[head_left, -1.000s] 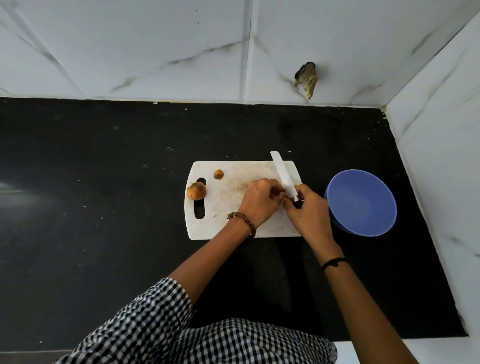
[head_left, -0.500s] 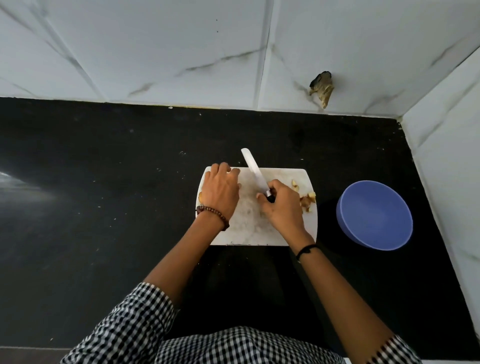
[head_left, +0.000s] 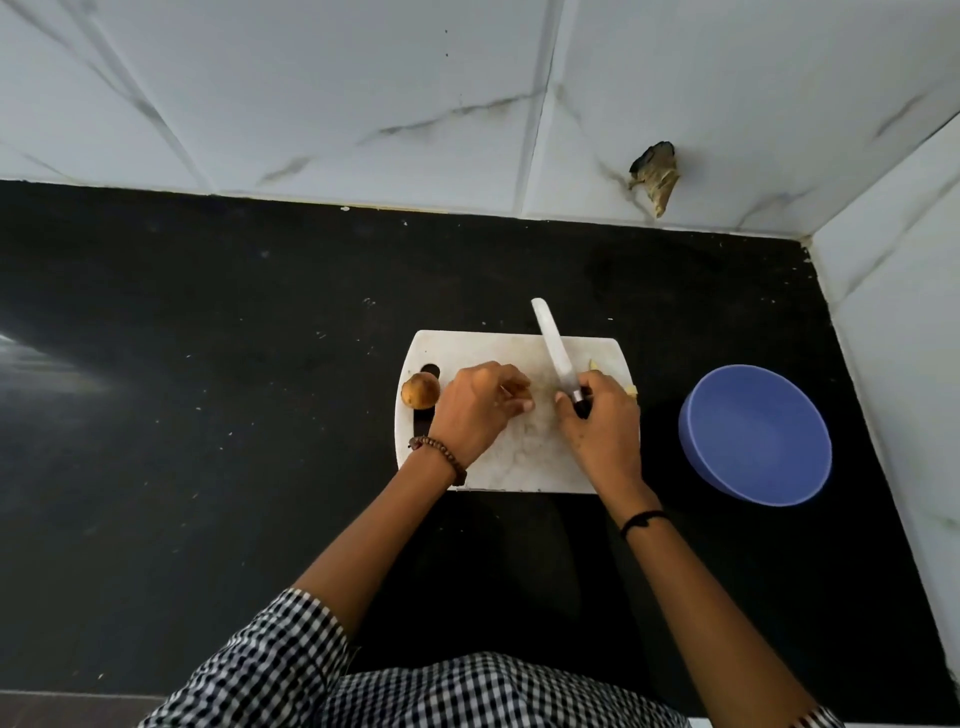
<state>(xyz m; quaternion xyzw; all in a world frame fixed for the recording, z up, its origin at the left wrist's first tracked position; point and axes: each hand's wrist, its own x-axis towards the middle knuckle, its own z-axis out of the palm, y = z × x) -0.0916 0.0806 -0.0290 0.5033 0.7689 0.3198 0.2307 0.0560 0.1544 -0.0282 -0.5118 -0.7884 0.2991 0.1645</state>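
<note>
A white cutting board (head_left: 519, 467) lies on the black counter. My right hand (head_left: 602, 431) grips the dark handle of a white-bladed knife (head_left: 553, 343), whose blade points away over the board's far edge. My left hand (head_left: 475, 410) rests mid-board with its fingertips curled together on a small brown piece, which is mostly hidden. A round brown tuber (head_left: 420, 391) sits by the board's handle slot at the left. Pale cut pieces (head_left: 595, 365) lie at the board's right edge, partly behind my right hand.
A blue bowl (head_left: 756, 434) stands on the counter right of the board, near the side wall. White tiled walls close off the back and right. A dried scrap (head_left: 655, 176) sticks to the back wall. The black counter (head_left: 208, 415) stretches away left.
My left hand went to the board's far left corner, took the small brown piece and came back to the middle. My right hand with the knife shifted left, then back right.
</note>
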